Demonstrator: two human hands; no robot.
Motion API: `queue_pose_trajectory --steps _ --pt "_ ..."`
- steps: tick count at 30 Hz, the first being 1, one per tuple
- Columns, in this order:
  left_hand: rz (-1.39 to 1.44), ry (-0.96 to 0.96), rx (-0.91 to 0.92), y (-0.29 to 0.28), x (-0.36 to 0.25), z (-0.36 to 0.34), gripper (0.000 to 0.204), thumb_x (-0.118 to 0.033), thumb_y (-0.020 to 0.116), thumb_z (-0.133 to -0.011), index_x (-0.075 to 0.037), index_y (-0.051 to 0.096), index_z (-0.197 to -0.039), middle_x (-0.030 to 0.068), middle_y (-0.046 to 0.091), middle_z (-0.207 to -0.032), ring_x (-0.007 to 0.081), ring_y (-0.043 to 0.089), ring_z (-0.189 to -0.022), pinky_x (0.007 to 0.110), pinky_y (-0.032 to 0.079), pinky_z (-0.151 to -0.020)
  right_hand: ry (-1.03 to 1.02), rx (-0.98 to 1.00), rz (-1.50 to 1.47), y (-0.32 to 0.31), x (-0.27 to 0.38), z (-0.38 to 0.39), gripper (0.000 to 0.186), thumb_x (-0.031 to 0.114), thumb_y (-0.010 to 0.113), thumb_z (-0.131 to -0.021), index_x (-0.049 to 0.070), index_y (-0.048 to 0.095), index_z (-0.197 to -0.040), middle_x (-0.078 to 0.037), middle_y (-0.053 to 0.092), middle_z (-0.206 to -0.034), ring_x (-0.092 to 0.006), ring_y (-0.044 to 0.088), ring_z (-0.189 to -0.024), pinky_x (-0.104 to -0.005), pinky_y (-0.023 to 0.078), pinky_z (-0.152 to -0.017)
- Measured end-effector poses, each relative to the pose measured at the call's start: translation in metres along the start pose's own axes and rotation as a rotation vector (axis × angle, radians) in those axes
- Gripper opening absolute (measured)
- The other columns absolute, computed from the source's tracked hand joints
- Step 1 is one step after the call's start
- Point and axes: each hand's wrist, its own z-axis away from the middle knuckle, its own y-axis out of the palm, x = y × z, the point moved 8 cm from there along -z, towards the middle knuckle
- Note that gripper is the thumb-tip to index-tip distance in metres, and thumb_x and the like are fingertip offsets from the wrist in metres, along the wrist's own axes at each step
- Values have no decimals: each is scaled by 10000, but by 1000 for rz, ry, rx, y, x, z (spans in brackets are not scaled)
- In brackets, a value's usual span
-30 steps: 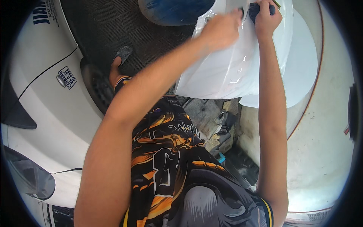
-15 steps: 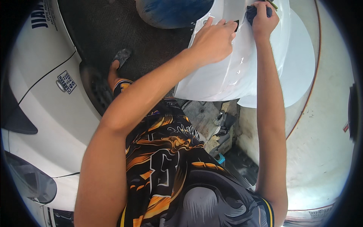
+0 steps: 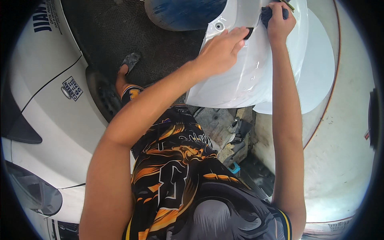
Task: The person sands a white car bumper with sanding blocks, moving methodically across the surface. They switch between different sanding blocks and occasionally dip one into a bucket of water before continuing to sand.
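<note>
A glossy white curved car body panel, wet with drops and streaks, lies in front of me at the upper right. My left hand is laid on it, fingers together and pressed on a small flat black piece that pokes out past the fingertips. It looks like a sheet or thin pad; most of it is hidden under the fingers. Further right, my right hand grips a bunched dark grey cloth against the panel. A thin greenish strip shows just above that hand.
A round tub with a dark blue inside stands beyond the panel's left edge on a black ribbed mat. A white vehicle is on my left, a dusty white car surface on my right. Scrap parts lie below the panel.
My left hand has slid a little toward me and to the left with the black piece, uncovering a round hole at the panel's edge. My right hand stays in place with the cloth.
</note>
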Motion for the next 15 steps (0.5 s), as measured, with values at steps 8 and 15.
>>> queue_pose_trajectory --steps 8,15 --pt "-14 -50 85 -5 7 -8 407 -239 456 -1099 -71 551 -1458 192 619 -1405 359 544 -1359 401 412 -1169 89 -14 -60 0 -6 0 280 197 578 -961 13 584 -750 -44 604 -714 -142 553 -701 -317 442 -679" --pt "-95 -18 0 -5 26 -9 381 -192 484 -1081 -41 578 -1419 173 610 -1427 385 593 -1285 429 467 -1107 57 -18 -20 0 -3 0 286 204 572 -967 11 589 -756 -50 600 -713 -139 542 -708 -312 433 -677"
